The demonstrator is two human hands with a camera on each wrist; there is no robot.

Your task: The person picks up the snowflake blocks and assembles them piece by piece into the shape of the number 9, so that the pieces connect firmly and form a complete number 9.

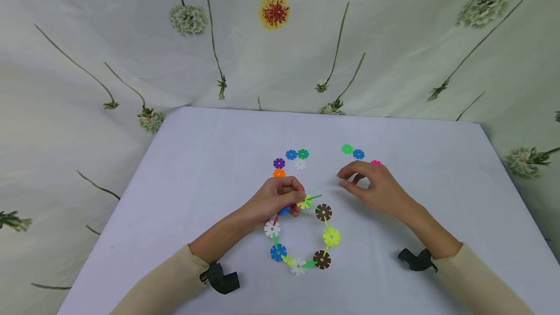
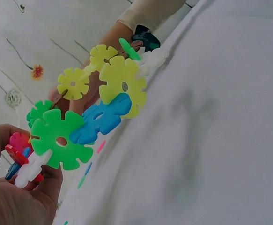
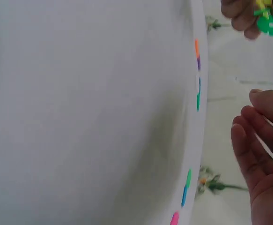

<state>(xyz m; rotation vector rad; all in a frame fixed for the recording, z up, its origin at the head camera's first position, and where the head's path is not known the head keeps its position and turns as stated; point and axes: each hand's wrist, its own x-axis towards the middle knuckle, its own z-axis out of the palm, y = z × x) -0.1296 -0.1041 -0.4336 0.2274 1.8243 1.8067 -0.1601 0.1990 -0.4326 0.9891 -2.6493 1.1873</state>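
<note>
My left hand [image 1: 277, 197] pinches a ring of interlocked plastic snowflake discs [image 1: 331, 236] at its upper left. Brown, yellow, white and blue flat discs alternate with edge-on green, yellow and red ones round the loop. Seen from the left wrist, a green disc [image 2: 61, 140] and a blue disc [image 2: 101, 119] stand large in front of the fingers [image 2: 14, 201]. The thumb covers part of the ring at the grip. To the right and slightly higher, my right hand [image 1: 374, 186] hovers with loosely bent fingers, a gap between thumb and forefinger and nothing in it.
Behind the left hand lie loose discs: orange [image 1: 278, 173], purple [image 1: 279, 163], blue [image 1: 291, 154], green [image 1: 303, 153] and white [image 1: 300, 164]. Beyond the right hand are a light green disc [image 1: 347, 149], a blue one [image 1: 358, 154] and a partly covered pink one [image 1: 376, 162]. A flowered cloth [image 1: 245, 52] hangs behind the white table [image 1: 197, 159].
</note>
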